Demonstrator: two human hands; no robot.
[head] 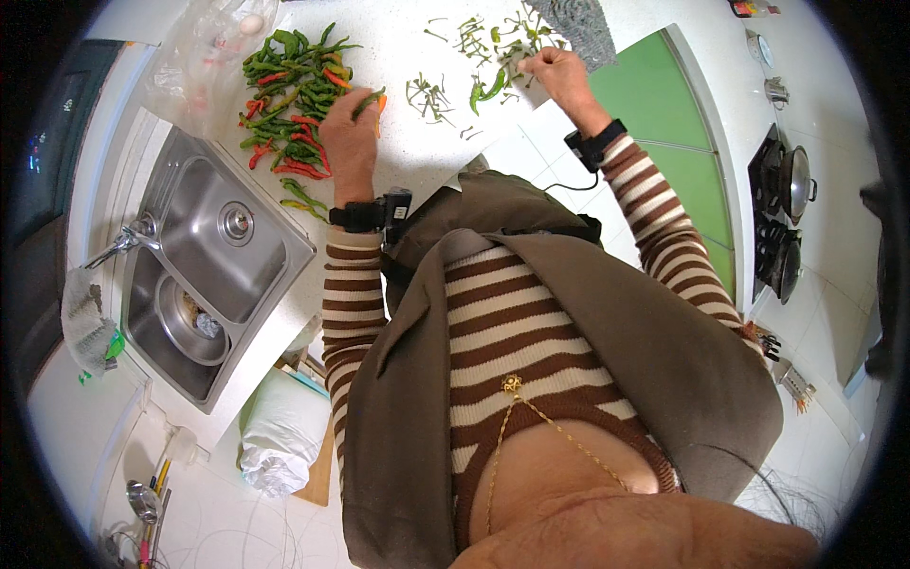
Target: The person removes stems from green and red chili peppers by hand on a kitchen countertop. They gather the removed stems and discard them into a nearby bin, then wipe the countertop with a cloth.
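Green and red chili peppers (302,92) lie in a heap on the white countertop (398,43), at the upper left. At the heap's right edge, my left hand (353,135) is closed around a few peppers, a green one (368,103) and an orange one among them. My right hand (561,75) is over the scattered green pepper stems (515,35), thumb and fingertips together; whether something small is between them I cannot tell. Two green peppers (490,89) lie just left of it. A smaller group of stems (428,98) lies between the two hands.
A double stainless steel sink (220,242) with a faucet (128,238) is at the left. An egg (251,25) and a clear plastic bag (192,85) lie beyond it. A grey textured cloth (579,28) is beside my right hand. A stove with pans (796,185) stands far right.
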